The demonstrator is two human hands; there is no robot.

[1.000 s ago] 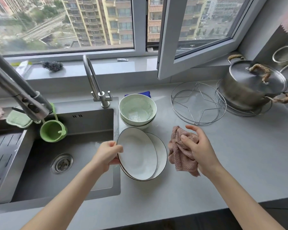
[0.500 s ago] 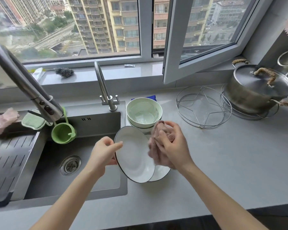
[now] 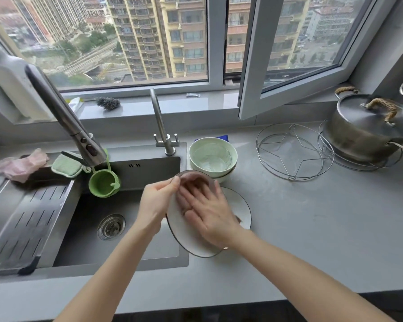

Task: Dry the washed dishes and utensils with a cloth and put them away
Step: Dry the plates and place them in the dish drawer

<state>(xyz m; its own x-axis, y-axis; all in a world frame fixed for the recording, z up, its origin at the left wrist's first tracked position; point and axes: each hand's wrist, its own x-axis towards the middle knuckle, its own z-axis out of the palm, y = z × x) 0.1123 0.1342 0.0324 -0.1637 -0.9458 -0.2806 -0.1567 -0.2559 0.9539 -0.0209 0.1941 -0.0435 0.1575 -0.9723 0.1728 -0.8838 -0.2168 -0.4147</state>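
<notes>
Plate (image 3: 184,238) stands tilted over the seam between sink (image 3: 91,240) and table (image 3: 312,228), its rim pinched by the left hand (image 3: 154,205). Flat and straight-fingered, the right hand (image 3: 209,214) presses a pink cloth (image 3: 191,179) against its face. The cloth is blurred and mostly hidden beneath the palm. A second plate (image 3: 239,205) lies half covered behind. Stacked bowls (image 3: 211,156) sit just beyond; a wire rack (image 3: 293,152) and pot (image 3: 368,131) stand to the right.

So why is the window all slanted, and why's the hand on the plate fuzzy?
Head view: the wide-angle lens tilts the window frame and bends the edges. Head view: the right hand and the pink cloth under it look smeared, probably motion blur. Head view: soft daylight, only faint shadows on the countertop.
</notes>
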